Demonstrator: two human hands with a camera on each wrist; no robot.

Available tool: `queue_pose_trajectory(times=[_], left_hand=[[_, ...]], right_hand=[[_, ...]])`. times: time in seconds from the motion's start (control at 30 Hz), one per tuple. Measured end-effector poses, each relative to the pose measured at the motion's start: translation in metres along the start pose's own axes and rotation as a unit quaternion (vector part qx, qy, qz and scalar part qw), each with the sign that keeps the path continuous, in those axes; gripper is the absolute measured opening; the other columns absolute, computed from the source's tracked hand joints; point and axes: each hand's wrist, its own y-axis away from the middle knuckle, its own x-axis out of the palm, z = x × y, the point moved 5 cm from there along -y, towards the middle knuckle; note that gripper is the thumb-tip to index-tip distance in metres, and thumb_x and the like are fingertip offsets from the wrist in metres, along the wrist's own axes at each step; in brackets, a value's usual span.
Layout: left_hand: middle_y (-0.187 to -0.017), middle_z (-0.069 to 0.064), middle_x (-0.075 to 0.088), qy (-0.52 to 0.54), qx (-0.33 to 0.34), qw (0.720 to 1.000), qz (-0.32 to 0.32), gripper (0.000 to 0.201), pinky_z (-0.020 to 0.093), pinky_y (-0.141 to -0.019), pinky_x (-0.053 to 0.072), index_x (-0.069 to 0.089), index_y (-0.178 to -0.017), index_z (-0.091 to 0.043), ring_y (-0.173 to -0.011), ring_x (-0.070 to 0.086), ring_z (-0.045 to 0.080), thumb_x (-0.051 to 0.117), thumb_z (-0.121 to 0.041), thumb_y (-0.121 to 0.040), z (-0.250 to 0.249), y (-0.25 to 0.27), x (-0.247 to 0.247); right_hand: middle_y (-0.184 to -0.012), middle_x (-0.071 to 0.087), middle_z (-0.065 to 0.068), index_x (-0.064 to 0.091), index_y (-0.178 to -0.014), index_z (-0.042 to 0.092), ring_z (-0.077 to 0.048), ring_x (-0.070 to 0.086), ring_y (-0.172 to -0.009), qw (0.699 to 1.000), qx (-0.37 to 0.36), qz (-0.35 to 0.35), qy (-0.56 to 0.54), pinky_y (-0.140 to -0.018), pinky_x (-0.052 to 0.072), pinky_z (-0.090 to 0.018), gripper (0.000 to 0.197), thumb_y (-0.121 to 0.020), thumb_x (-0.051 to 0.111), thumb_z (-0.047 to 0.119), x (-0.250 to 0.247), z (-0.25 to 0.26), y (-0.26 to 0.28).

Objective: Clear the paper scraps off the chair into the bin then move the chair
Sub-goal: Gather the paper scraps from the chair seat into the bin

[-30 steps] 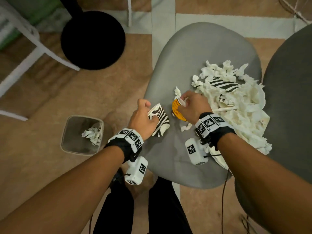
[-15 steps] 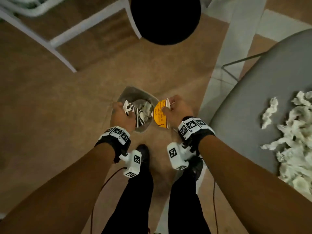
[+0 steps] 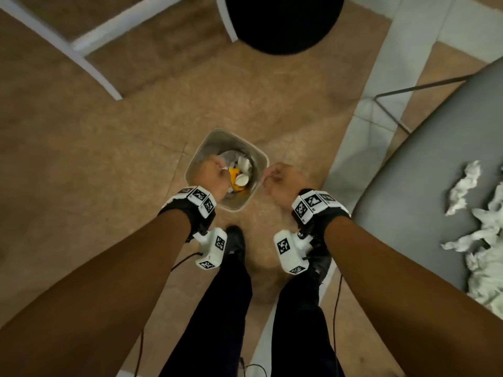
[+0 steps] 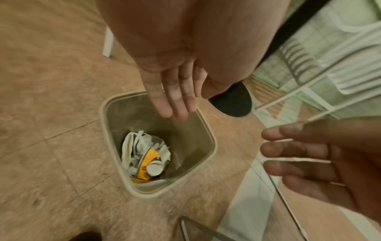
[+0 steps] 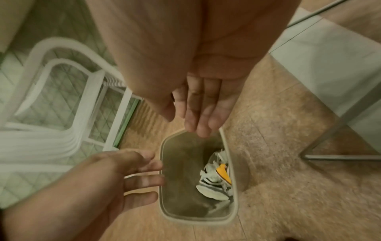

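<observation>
The small beige bin [image 3: 217,144] stands on the floor in front of my feet. In it lie white scraps, a yellow paper cup [image 3: 234,175] and a zebra-striped cup [image 5: 210,187]. My left hand [image 3: 212,174] hovers over the bin's near left side, fingers straight and empty [image 4: 175,101]. My right hand [image 3: 275,178] hangs just right of the rim, also empty with relaxed fingers [image 5: 200,117]. The grey chair seat [image 3: 435,200] is at the right, with a heap of white paper scraps [image 3: 487,240] on it.
A black round stool [image 3: 283,20] and white chair legs [image 3: 89,63] stand beyond the bin. The grey chair's metal leg [image 3: 394,104] crosses a pale tile strip. My black shoes [image 3: 234,246] are just behind the bin. Stacked white plastic chairs [image 5: 51,97] stand further off.
Both hands have let go of the striped cup and the yellow cup, which now lie in the bin. The fingers have straightened and the right hand has drifted right of the rim.
</observation>
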Motion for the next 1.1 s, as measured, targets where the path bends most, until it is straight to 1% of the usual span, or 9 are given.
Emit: queue_pose_trajectory(times=[0.07, 0.17, 0.3, 0.53, 0.67, 0.77, 0.83, 0.97, 1.1], left_hand=[[-0.093, 0.006, 0.066, -0.028, 0.031, 0.999, 0.023, 0.014, 0.034, -0.08, 0.05, 0.062, -0.106, -0.013, -0.092, 0.064, 0.027, 0.053, -0.012, -0.095, -0.032, 0.009, 0.014], [-0.088, 0.001, 0.068, -0.05, 0.108, 0.992, 0.036, 0.014, 0.032, -0.08, 0.053, 0.06, -0.087, -0.027, -0.087, 0.067, 0.026, 0.055, -0.015, -0.091, -0.092, 0.024, 0.041], [-0.1, 0.004, 0.072, -0.16, 0.276, 0.945, 0.073, 0.018, 0.037, -0.08, 0.054, 0.062, -0.105, -0.022, -0.091, 0.066, 0.03, 0.048, -0.02, -0.094, -0.192, 0.064, 0.092], [-0.111, -0.001, 0.061, -0.219, 0.485, 0.835, 0.14, 0.024, 0.041, -0.087, 0.051, 0.054, -0.111, -0.023, -0.104, 0.058, 0.025, 0.049, -0.022, -0.088, -0.331, 0.159, 0.219], [-0.129, 0.005, 0.048, -0.253, 0.561, 0.776, 0.137, 0.05, 0.043, -0.1, 0.044, 0.048, -0.131, -0.021, -0.119, 0.046, 0.027, 0.062, -0.022, -0.083, -0.385, 0.21, 0.28], [-0.151, 0.009, 0.022, -0.313, 0.557, 0.754, 0.151, 0.073, 0.053, -0.108, 0.035, 0.035, -0.142, -0.031, -0.138, 0.028, 0.035, 0.07, -0.027, -0.078, -0.401, 0.229, 0.321], [-0.154, 0.008, 0.014, -0.354, 0.511, 0.767, 0.159, 0.069, 0.055, -0.106, 0.036, 0.037, -0.138, -0.033, -0.139, 0.027, 0.037, 0.071, -0.023, -0.079, -0.398, 0.224, 0.341], [-0.125, 0.011, 0.05, -0.343, 0.469, 0.8, 0.152, 0.024, 0.044, -0.089, 0.051, 0.058, -0.106, -0.013, -0.108, 0.057, 0.035, 0.056, 0.0, -0.086, -0.38, 0.201, 0.345], [-0.101, 0.011, 0.059, -0.338, 0.466, 0.805, 0.144, 0.01, 0.036, -0.073, 0.05, 0.056, -0.095, -0.008, -0.089, 0.06, 0.033, 0.052, -0.007, -0.086, -0.369, 0.198, 0.331]], right_hand=[[-0.091, 0.074, -0.003, 0.065, -0.087, 0.027, -0.028, 0.071, -0.086, 0.999, -0.006, -0.016, -0.041, -0.082, 0.059, -0.044, 0.012, -0.08, 0.057, 0.022, -0.032, -0.013, 0.015], [-0.079, 0.071, -0.003, 0.065, -0.08, 0.026, -0.023, 0.07, -0.076, 0.986, -0.006, -0.07, -0.154, -0.072, 0.059, -0.035, 0.016, -0.083, 0.056, 0.013, -0.093, -0.039, 0.045], [-0.075, 0.065, -0.005, 0.061, -0.085, 0.015, -0.012, 0.063, -0.058, 0.944, -0.008, -0.124, -0.305, -0.055, 0.053, -0.02, 0.023, -0.097, 0.047, 0.0, -0.172, -0.089, 0.088], [-0.072, 0.069, -0.007, 0.064, -0.089, 0.02, -0.024, 0.066, -0.067, 0.911, -0.003, -0.286, -0.297, -0.072, 0.055, -0.042, 0.016, -0.09, 0.051, 0.012, -0.273, -0.217, 0.172], [-0.077, 0.071, -0.004, 0.065, -0.094, 0.02, -0.023, 0.069, -0.069, 0.901, 0.008, -0.32, -0.293, -0.073, 0.059, -0.045, 0.012, -0.091, 0.055, 0.014, -0.304, -0.273, 0.212], [-0.081, 0.072, 0.0, 0.067, -0.095, 0.024, -0.019, 0.071, -0.072, 0.891, 0.002, -0.359, -0.277, -0.076, 0.06, -0.043, 0.014, -0.092, 0.055, 0.018, -0.328, -0.296, 0.238], [-0.085, 0.071, 0.003, 0.067, -0.095, 0.028, -0.016, 0.07, -0.076, 0.877, 0.0, -0.405, -0.257, -0.075, 0.059, -0.036, 0.011, -0.093, 0.057, 0.023, -0.347, -0.304, 0.253], [-0.118, 0.062, 0.004, 0.063, -0.115, 0.025, -0.014, 0.058, -0.111, 0.884, 0.05, -0.455, -0.096, -0.096, 0.047, -0.028, 0.024, -0.092, 0.06, 0.028, -0.381, -0.323, 0.261], [-0.149, 0.042, -0.004, 0.043, -0.144, 0.026, -0.029, 0.037, -0.138, 0.921, 0.149, -0.36, 0.009, -0.115, 0.034, -0.043, 0.057, -0.089, 0.061, 0.026, -0.387, -0.349, 0.247]])
